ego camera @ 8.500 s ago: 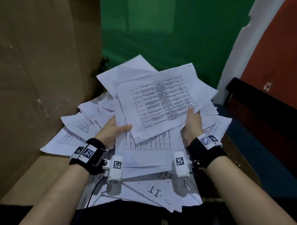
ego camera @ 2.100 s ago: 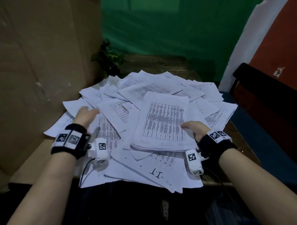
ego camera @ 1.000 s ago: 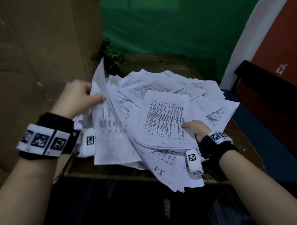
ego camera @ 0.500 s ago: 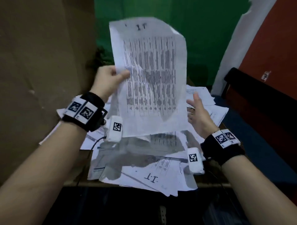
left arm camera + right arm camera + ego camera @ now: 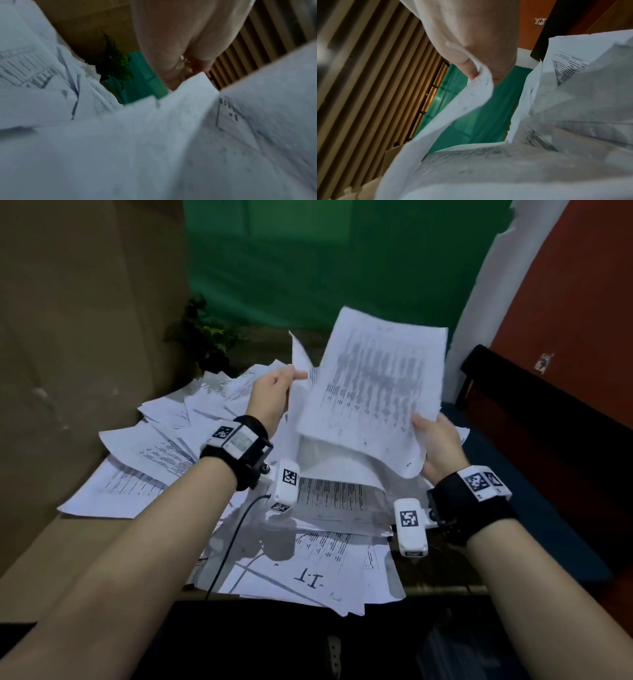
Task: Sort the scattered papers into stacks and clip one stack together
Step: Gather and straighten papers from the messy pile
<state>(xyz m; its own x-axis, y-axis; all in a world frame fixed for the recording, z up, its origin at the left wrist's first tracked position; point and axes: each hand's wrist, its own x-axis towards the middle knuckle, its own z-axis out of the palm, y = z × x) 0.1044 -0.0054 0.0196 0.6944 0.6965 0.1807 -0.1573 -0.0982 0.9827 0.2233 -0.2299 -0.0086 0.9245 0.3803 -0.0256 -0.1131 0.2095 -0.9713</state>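
Above the desk [image 5: 442,571], centre of scene: one printed sheet [image 5: 373,392], lifted clear of the pile and tilted toward me, its print blurred. My right hand [image 5: 436,445] holds its near right corner, thumb on the printed face, fingers [image 5: 471,70] curled behind the edge. My left hand [image 5: 270,398] pinches the far left side, where a second sheet edge [image 5: 299,361] stands up just beside it; whether I hold one sheet or several, I cannot tell.

Below, on the desk: scattered papers [image 5: 154,453], overlapping at all angles from the left side to the near edge, with a page marked "1.1" [image 5: 310,577] lying nearest me and overhanging. No squared stack shows, and no clip is in view.

Handling, by my judgement:
- Weight: almost nothing; any draught or quick swing will bend it.
- Stiffness: limp; it droops at the near edge between my hands.
- Surface: smooth, so sheets slide over one another.
- Fragility: creases and tears at the corners if pinched hard.
- Best hold: two opposite edges, pinched lightly, thumbs on top, keeping the sheet taut.

Far left: a green plant [image 5: 209,340].
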